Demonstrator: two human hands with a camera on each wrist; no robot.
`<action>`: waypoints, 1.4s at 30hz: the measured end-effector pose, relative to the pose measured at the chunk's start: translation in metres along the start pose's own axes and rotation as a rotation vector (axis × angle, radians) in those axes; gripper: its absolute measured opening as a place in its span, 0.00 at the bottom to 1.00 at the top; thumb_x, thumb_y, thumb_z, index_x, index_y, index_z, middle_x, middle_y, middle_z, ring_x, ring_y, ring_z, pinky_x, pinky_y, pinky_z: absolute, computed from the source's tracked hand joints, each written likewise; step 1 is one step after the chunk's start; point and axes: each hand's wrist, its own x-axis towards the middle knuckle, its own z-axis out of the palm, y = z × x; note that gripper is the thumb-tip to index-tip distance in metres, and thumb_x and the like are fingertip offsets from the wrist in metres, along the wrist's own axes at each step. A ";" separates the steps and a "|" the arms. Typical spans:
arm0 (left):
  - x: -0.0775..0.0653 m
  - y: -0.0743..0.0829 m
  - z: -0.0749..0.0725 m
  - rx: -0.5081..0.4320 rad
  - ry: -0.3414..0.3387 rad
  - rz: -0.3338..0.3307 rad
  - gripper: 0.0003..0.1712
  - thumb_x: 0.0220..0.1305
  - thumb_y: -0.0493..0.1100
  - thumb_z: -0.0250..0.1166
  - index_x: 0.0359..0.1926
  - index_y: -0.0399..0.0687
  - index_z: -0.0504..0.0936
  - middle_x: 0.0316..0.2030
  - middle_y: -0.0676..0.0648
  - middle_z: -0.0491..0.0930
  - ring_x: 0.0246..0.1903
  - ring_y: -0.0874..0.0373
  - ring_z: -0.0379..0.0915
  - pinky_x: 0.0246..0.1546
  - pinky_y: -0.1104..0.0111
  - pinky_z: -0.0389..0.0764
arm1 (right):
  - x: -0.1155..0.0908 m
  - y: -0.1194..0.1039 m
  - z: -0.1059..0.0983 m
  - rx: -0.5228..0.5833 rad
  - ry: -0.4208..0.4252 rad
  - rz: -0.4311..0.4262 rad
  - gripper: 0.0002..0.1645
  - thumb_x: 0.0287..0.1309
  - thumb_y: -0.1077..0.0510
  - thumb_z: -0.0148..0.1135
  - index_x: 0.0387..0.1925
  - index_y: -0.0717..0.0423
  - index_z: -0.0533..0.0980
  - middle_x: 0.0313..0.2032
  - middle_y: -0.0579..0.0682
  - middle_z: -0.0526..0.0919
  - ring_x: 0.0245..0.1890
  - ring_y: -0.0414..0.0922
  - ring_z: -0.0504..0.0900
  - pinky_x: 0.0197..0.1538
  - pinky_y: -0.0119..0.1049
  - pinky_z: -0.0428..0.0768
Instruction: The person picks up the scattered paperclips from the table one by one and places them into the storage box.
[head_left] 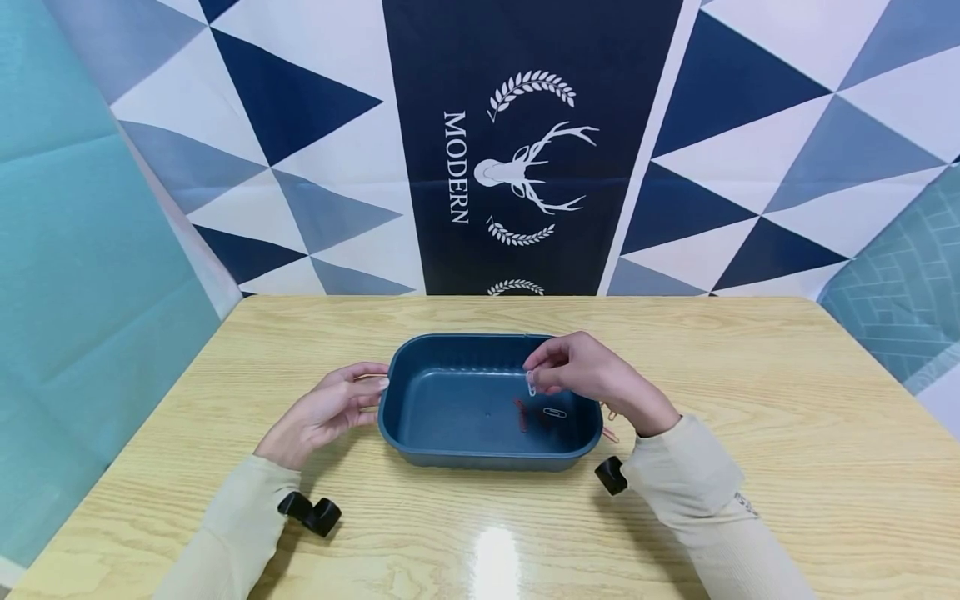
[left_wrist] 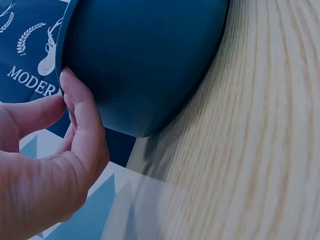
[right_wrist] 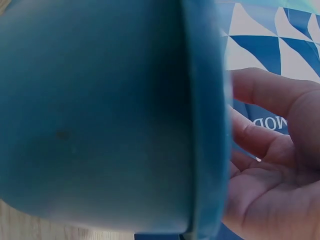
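A dark blue plastic bin (head_left: 450, 408) stands on the wooden table. At its left end my left hand (head_left: 330, 408) pinches the rim between thumb and fingers, as the left wrist view shows up close. Over the right part of the bin, my right hand (head_left: 592, 371) holds a white paper clip (head_left: 531, 383) by the fingertips. Below it, red paper clips (head_left: 522, 417) and a white paper clip (head_left: 555, 412) lie on the bin floor. In the right wrist view the bin's wall (right_wrist: 100, 120) hides the right fingertips.
Just outside the bin's right end, red paper clips (head_left: 611, 434) lie on the wooden table (head_left: 420, 533), partly hidden by the right wrist. A patterned cloth (head_left: 517, 250) hangs behind the table's far edge. Black wrist mounts (head_left: 311, 512) sit at both cuffs.
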 end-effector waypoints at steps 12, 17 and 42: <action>0.002 0.000 0.000 0.004 0.001 -0.001 0.15 0.71 0.28 0.49 0.57 0.33 0.62 0.36 0.47 0.79 0.31 0.60 0.78 0.35 0.67 0.83 | -0.001 0.000 -0.002 -0.012 -0.001 -0.011 0.15 0.63 0.63 0.60 0.48 0.69 0.77 0.34 0.53 0.81 0.33 0.47 0.79 0.46 0.45 0.80; 0.002 0.001 0.000 0.003 -0.001 0.000 0.15 0.71 0.29 0.50 0.56 0.33 0.63 0.37 0.47 0.79 0.31 0.60 0.78 0.35 0.67 0.83 | 0.000 0.000 -0.003 -0.014 -0.006 -0.007 0.16 0.63 0.62 0.60 0.49 0.69 0.77 0.36 0.54 0.81 0.34 0.47 0.80 0.46 0.45 0.81; 0.002 -0.001 0.000 -0.001 -0.017 -0.001 0.14 0.71 0.29 0.49 0.55 0.33 0.62 0.37 0.47 0.80 0.32 0.60 0.79 0.35 0.67 0.82 | -0.023 0.021 -0.024 -0.025 0.056 -0.062 0.14 0.63 0.63 0.60 0.47 0.69 0.76 0.34 0.52 0.81 0.36 0.50 0.79 0.41 0.38 0.81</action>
